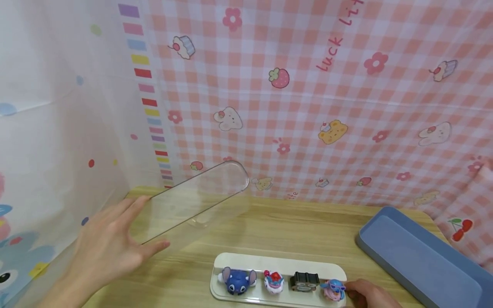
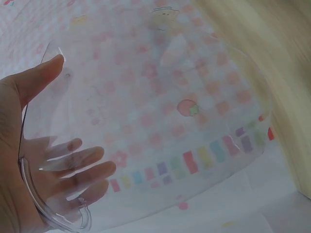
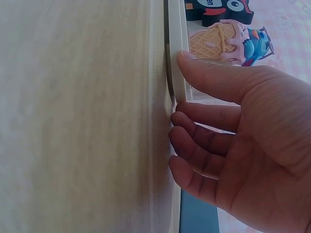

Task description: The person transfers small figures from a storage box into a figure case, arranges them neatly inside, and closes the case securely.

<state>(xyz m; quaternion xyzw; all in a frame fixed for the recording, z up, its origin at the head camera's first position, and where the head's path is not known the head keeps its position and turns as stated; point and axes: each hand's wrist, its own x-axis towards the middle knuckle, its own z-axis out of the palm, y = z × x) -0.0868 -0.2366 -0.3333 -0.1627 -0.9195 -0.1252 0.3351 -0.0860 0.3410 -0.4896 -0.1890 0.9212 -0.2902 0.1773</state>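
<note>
My left hand [image 1: 111, 239] holds a long clear plastic cover [image 1: 200, 192], tilted up over the left of the table, its thumb on one long edge and fingers round the other. My right hand [image 1: 371, 294] pinches the right end of a shallow cream tray [image 1: 227, 261], thumb on its rim in the right wrist view. In the tray stand a blue big-eared figurine [image 1: 236, 282], a cupcake figurine with red berries [image 1: 274, 282], a black and brown figurine [image 1: 304, 282], and a blue character on a pink-topped waffle cone [image 3: 218, 42].
A blue-grey rectangular tray [image 1: 423, 256] lies angled at the right of the wooden table [image 1: 292, 226]. Pink checked cloth [image 1: 300, 107] hangs behind, with white printed cloth [image 1: 69, 141] along the left.
</note>
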